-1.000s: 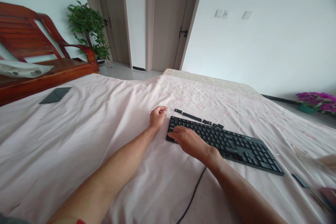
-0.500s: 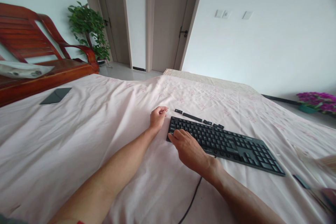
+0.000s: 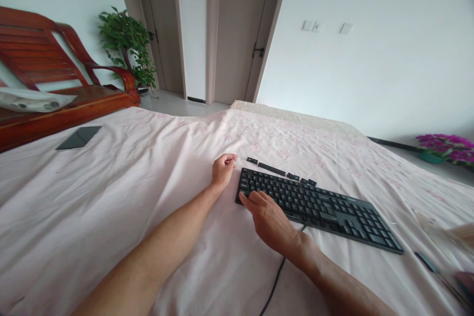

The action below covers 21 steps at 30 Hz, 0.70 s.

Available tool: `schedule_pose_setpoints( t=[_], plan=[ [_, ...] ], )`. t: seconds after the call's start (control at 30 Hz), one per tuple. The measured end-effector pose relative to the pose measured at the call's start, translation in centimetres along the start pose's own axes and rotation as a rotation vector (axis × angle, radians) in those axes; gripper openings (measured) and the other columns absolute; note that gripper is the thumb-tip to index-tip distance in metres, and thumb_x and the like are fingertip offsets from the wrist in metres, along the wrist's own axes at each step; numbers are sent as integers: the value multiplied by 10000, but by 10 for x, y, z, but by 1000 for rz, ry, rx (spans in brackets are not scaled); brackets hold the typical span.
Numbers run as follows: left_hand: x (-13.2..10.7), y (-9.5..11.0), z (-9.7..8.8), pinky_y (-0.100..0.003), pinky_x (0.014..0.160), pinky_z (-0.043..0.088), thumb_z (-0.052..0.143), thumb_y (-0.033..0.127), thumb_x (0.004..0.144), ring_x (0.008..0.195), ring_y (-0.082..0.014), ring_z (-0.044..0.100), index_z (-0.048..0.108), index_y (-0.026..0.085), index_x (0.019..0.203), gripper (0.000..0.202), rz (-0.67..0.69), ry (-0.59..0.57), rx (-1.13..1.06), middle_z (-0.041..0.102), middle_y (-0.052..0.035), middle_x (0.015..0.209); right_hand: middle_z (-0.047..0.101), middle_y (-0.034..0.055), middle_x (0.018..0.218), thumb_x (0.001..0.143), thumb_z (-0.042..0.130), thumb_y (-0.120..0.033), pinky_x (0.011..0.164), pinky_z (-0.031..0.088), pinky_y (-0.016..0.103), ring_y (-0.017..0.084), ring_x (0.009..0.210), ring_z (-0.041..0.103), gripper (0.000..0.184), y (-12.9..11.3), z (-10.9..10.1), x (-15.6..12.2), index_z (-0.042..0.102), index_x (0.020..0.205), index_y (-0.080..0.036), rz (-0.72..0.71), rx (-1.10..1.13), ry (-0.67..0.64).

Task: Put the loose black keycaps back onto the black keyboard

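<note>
Item: right hand (image 3: 267, 215), seen through my head view. Fingers bent, tips at the near left corner of the keyboard; whether they pinch a key, I cannot tell.

Item: left hand (image 3: 222, 169), just beyond the keyboard's left end and apart from it. Fingers curled in; I cannot make out whether anything small sits between the tips.

Item: keyboard (image 3: 314, 205), black, one, lying flat under the right fingers and stretching away to the right of that hand.

Item: long key (image 3: 272, 168), loose, one, beyond the right hand, along the keyboard's far edge.

Item: small keys (image 3: 250, 159), loose, in pairs: one pair near the left fingertips, the others past the long key's right end.

Item: cable (image 3: 274, 281), black, running toward me, passing beneath the right forearm.

Item: pink cloth (image 3: 177, 148), wrinkled, spread beneath the keyboard.
</note>
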<state>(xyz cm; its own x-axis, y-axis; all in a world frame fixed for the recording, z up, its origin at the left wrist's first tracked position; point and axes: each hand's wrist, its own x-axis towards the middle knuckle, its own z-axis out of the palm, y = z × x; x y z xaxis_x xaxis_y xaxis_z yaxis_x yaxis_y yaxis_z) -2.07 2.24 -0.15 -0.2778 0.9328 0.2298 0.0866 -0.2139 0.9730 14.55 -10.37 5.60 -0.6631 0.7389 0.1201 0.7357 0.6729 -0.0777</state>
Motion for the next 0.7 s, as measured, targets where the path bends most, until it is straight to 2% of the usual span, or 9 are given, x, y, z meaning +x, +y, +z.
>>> schedule_pose_setpoints(
  t=[0.2, 0.3, 0.4, 0.5, 0.6, 0.7],
  plan=[
    [-3, 3, -2, -239, 700, 518, 527, 202, 804, 682, -115, 652, 686, 157, 965, 231, 17, -44, 73, 719, -52, 934, 569, 55, 908, 878, 429, -18, 760, 405, 288, 179, 833, 496, 482, 0, 0, -1, 543, 1310, -200, 23, -31, 43],
    [-4, 6, -2, -249, 720, 517, 543, 191, 791, 684, -123, 650, 696, 161, 934, 212, 37, -125, 129, 724, -46, 909, 557, 33, 880, 931, 474, -126, 708, 396, 262, 163, 816, 496, 308, 2, 0, 4, 636, 1164, -247, 63, 3, 90],
    [-3, 12, 0, -244, 696, 522, 554, 155, 761, 671, -127, 651, 712, 172, 884, 201, 54, -248, 180, 736, -33, 884, 559, 23, 883, 917, 562, -209, 703, 395, 244, 156, 838, 504, 150, 6, 1, 11, 698, 968, -250, 81, 48, 130],
    [-2, 24, -1, -235, 684, 518, 568, 140, 736, 677, -132, 653, 728, 185, 837, 195, 79, -356, 238, 743, -19, 852, 572, 18, 862, 908, 580, -200, 727, 401, 231, 152, 856, 518, 139, 10, 4, 16, 709, 929, -249, 85, 97, 141],
    [-4, 39, -7, -235, 707, 512, 553, 152, 750, 666, -125, 648, 733, 186, 866, 217, 142, -460, 361, 744, -15, 875, 581, 16, 834, 923, 558, -206, 723, 401, 230, 154, 852, 524, 150, 12, 5, 17, 704, 924, -242, 87, 105, 139],
    [-11, 46, -17, -228, 729, 510, 538, 158, 761, 689, -122, 653, 729, 177, 900, 237, 155, -503, 435, 744, -22, 903, 584, 24, 832, 942, 504, -171, 701, 393, 244, 159, 832, 516, 192, 11, 4, 14, 687, 917, -224, 59, 34, 120]
  ],
)
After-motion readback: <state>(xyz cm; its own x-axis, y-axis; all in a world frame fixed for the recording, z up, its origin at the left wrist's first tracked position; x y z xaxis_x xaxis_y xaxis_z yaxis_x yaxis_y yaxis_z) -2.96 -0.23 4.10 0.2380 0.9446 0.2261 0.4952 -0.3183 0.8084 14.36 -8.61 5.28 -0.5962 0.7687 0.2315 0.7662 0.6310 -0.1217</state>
